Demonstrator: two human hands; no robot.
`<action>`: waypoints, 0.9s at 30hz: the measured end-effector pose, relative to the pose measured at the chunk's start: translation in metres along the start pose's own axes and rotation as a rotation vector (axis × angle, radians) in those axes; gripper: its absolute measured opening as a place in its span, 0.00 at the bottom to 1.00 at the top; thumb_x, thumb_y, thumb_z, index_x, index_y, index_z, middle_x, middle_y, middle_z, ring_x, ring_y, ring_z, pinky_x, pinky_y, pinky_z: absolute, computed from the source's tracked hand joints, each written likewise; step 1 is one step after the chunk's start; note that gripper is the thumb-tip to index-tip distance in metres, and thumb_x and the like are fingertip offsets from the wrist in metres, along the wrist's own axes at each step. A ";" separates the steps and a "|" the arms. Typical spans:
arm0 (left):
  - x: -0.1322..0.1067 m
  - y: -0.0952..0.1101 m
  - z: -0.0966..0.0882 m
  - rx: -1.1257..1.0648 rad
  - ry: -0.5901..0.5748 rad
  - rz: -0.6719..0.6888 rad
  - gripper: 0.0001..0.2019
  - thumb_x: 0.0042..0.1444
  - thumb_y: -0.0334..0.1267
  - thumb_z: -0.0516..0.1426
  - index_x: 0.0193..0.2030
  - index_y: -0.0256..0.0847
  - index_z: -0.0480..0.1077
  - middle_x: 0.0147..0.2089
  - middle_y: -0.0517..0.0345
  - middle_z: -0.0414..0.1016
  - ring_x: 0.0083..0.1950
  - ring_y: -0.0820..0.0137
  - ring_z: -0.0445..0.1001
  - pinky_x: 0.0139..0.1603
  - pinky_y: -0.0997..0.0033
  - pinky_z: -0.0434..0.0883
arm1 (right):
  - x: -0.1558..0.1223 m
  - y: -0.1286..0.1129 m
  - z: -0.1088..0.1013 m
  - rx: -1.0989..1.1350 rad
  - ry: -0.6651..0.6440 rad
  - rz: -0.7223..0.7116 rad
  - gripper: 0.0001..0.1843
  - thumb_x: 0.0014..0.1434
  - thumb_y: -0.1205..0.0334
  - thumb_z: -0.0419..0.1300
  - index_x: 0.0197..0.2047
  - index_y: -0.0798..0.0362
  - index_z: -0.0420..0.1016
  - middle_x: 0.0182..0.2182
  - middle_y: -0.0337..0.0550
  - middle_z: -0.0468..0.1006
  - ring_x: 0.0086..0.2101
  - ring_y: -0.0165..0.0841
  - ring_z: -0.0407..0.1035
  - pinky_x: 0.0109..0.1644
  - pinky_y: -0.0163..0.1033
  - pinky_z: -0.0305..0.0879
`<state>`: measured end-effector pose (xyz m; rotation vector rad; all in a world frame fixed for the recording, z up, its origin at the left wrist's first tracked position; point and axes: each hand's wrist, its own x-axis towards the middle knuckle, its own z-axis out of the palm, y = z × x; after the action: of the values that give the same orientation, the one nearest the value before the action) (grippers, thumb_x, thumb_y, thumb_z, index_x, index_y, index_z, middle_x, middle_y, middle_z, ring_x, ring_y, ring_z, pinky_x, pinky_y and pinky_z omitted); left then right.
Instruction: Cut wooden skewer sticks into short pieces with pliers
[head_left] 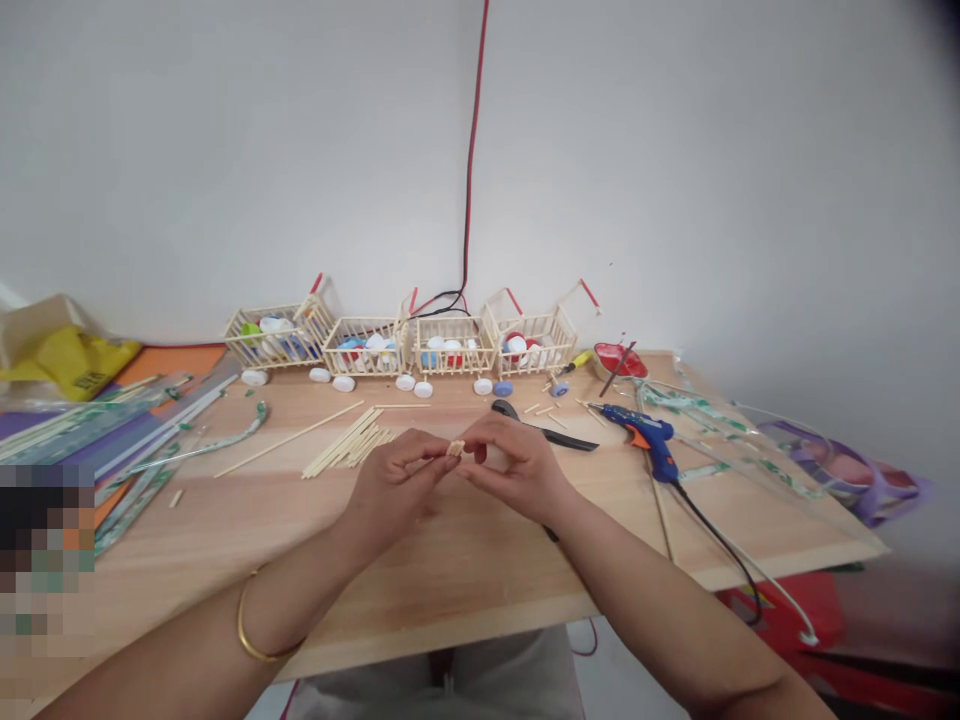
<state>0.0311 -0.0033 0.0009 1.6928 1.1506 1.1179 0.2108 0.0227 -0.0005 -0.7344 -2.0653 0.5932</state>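
Both my hands meet over the middle of the wooden board (465, 570). My left hand (394, 485) and my right hand (510, 462) pinch a small bundle of short wooden sticks (455, 448) between their fingertips. A gold bangle sits on my left wrist. Just beyond my left hand lies a loose pile of long thin wooden sticks (349, 442). Black scissors (547, 430) lie behind my right hand, partly hidden by it.
Several small stick-built carts (450, 345) filled with bottle caps stand in a row along the wall. A blue glue gun (649, 435) with its cable lies to the right, near a red dish (619, 362). Paper strips and coloured sheets (112, 425) cover the left side.
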 end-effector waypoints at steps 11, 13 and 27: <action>0.002 -0.007 0.003 0.226 0.043 0.435 0.05 0.56 0.32 0.55 0.36 0.40 0.72 0.33 0.54 0.73 0.39 0.69 0.68 0.41 0.67 0.66 | -0.001 0.000 0.002 0.067 0.081 -0.073 0.03 0.53 0.66 0.60 0.34 0.53 0.73 0.29 0.42 0.73 0.28 0.27 0.67 0.33 0.34 0.66; 0.002 -0.008 0.003 0.260 0.047 0.461 0.05 0.56 0.31 0.54 0.37 0.40 0.72 0.33 0.55 0.73 0.39 0.69 0.68 0.41 0.67 0.66 | 0.000 -0.001 0.002 0.069 0.075 -0.075 0.04 0.53 0.66 0.61 0.35 0.53 0.73 0.28 0.41 0.73 0.28 0.27 0.67 0.34 0.34 0.66; -0.005 -0.002 -0.001 0.302 0.036 0.309 0.06 0.59 0.35 0.52 0.36 0.40 0.70 0.31 0.59 0.71 0.36 0.71 0.68 0.39 0.72 0.64 | -0.002 0.006 0.000 0.509 0.099 0.313 0.05 0.52 0.61 0.64 0.32 0.53 0.74 0.28 0.39 0.73 0.30 0.27 0.65 0.35 0.35 0.62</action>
<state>0.0285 -0.0072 -0.0019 2.1476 1.1513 1.2095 0.2135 0.0251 -0.0054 -0.7635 -1.6151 1.1792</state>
